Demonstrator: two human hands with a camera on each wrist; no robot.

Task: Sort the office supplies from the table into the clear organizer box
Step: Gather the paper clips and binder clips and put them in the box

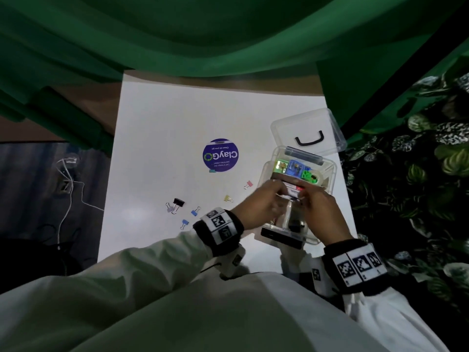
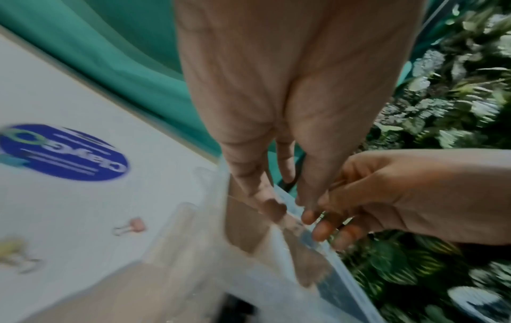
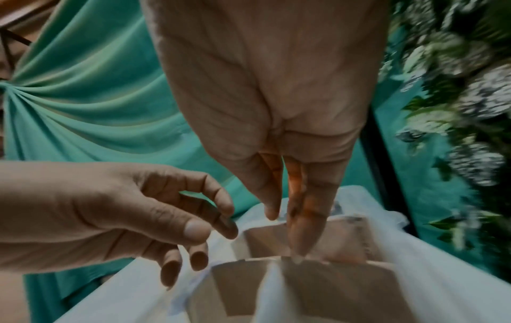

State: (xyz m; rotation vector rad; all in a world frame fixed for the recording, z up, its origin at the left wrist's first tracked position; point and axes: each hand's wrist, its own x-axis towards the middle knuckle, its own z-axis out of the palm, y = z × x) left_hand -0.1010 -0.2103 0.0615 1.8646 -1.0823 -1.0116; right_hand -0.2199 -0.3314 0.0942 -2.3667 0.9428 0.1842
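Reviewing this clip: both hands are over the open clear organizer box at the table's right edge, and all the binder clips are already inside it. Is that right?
Not quite. Both hands, left hand and right hand, are over the open clear organizer box, but binder clips still lie on the table: a black one, a pink one and a yellow one, as the head view shows.

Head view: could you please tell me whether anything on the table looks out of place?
Several binder clips lie loose on the white table, among them a black one and a pink one, outside the clear organizer box. Nothing looks spilled or damaged.
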